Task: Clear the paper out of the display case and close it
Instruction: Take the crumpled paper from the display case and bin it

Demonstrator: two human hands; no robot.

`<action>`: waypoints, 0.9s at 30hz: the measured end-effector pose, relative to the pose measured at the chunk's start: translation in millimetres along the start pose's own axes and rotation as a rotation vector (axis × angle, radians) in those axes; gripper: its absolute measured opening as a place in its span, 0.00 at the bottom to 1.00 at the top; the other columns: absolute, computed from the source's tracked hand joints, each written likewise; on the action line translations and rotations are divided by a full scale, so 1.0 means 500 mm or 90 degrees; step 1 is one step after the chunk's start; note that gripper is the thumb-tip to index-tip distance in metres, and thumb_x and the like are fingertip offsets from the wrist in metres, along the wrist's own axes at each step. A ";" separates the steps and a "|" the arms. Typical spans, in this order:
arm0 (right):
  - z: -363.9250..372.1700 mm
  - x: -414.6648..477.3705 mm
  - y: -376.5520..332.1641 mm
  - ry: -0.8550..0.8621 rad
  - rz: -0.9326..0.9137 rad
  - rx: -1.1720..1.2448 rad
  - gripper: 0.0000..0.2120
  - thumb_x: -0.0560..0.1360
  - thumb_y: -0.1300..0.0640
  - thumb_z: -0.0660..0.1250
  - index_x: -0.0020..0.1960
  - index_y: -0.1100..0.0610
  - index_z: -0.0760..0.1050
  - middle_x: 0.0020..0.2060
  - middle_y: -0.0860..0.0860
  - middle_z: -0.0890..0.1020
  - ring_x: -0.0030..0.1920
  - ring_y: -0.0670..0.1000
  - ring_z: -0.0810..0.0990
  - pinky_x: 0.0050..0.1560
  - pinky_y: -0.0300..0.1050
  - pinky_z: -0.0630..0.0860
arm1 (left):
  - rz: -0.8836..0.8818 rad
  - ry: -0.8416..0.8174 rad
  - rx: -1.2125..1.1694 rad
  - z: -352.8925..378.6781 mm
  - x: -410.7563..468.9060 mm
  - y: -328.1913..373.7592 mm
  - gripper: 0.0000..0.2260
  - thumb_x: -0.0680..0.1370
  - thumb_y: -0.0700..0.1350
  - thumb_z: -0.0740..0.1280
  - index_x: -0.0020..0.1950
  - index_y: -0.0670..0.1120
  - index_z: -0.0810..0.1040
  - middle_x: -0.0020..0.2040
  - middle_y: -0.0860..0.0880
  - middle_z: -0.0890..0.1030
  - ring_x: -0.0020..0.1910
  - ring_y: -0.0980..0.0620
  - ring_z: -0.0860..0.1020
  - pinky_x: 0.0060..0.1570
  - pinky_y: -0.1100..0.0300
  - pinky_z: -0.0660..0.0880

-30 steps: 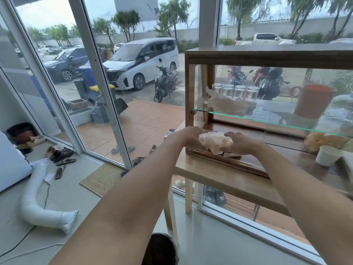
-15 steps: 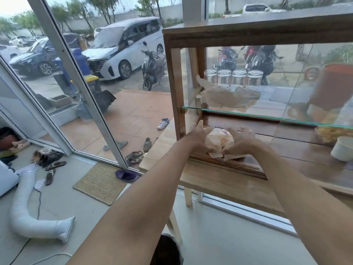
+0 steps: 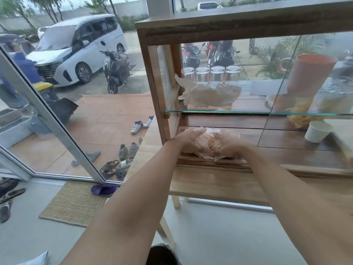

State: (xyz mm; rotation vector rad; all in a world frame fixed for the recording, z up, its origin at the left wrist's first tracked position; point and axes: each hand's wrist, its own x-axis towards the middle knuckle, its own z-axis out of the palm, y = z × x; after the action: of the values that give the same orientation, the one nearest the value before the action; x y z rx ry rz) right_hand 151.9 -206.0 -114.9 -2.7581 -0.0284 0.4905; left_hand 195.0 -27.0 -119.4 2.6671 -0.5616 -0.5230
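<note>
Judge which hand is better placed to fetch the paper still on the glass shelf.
Left, probably. Both hands hold the wad on the case floor, but the shelf paper lies at the case's left end, more directly above the left hand.

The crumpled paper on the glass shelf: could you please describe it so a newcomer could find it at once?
Find the wooden display case with glass sides on the wooden table. Its green-edged glass shelf carries a row of four upturned clear glass jars near the left end. The crumpled pale brown paper lies right before them, the only soft, wrinkled thing there.
</note>
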 end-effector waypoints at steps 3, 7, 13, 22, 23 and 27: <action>0.005 0.001 0.007 0.048 -0.005 0.024 0.34 0.71 0.46 0.70 0.74 0.51 0.66 0.71 0.55 0.71 0.69 0.58 0.71 0.64 0.50 0.71 | 0.030 0.010 -0.040 0.004 0.011 -0.008 0.43 0.71 0.57 0.75 0.80 0.56 0.55 0.79 0.49 0.65 0.76 0.47 0.63 0.63 0.62 0.61; 0.012 0.007 0.014 0.115 -0.036 0.100 0.22 0.70 0.49 0.71 0.62 0.53 0.75 0.59 0.56 0.80 0.57 0.58 0.78 0.57 0.51 0.76 | 0.063 0.070 -0.080 0.012 0.016 -0.007 0.34 0.71 0.52 0.77 0.75 0.50 0.69 0.68 0.45 0.77 0.67 0.47 0.73 0.55 0.62 0.66; 0.027 0.005 0.017 0.137 -0.053 0.270 0.14 0.71 0.49 0.71 0.55 0.51 0.78 0.38 0.50 0.82 0.35 0.49 0.77 0.31 0.38 0.72 | 0.126 0.157 -0.167 0.021 0.010 -0.017 0.14 0.71 0.50 0.78 0.51 0.43 0.85 0.40 0.49 0.81 0.41 0.51 0.77 0.38 0.59 0.70; 0.040 -0.021 0.016 0.138 -0.119 0.485 0.10 0.75 0.52 0.71 0.52 0.57 0.80 0.35 0.54 0.81 0.34 0.51 0.77 0.35 0.48 0.73 | 0.161 0.177 -0.268 0.020 -0.030 -0.014 0.11 0.76 0.49 0.73 0.39 0.43 0.80 0.36 0.47 0.78 0.35 0.52 0.74 0.37 0.57 0.68; 0.040 -0.023 0.012 0.138 -0.124 0.517 0.10 0.75 0.54 0.71 0.52 0.59 0.81 0.37 0.55 0.82 0.35 0.51 0.78 0.36 0.48 0.75 | 0.154 0.178 -0.291 0.019 -0.035 -0.012 0.11 0.76 0.48 0.72 0.38 0.43 0.80 0.35 0.47 0.78 0.35 0.52 0.73 0.37 0.57 0.68; 0.044 -0.043 -0.009 0.131 -0.140 0.649 0.13 0.77 0.59 0.69 0.58 0.64 0.79 0.39 0.56 0.82 0.33 0.49 0.79 0.31 0.43 0.75 | 0.088 0.180 -0.416 0.024 -0.071 -0.012 0.10 0.76 0.49 0.72 0.35 0.49 0.79 0.26 0.58 0.78 0.26 0.61 0.74 0.28 0.67 0.69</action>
State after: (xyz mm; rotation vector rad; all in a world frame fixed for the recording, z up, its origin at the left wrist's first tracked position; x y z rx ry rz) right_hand 124.6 -196.3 -125.7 -1.7591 -0.0220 0.0930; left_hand 161.3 -9.2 -122.5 2.0139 -0.3971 -0.2255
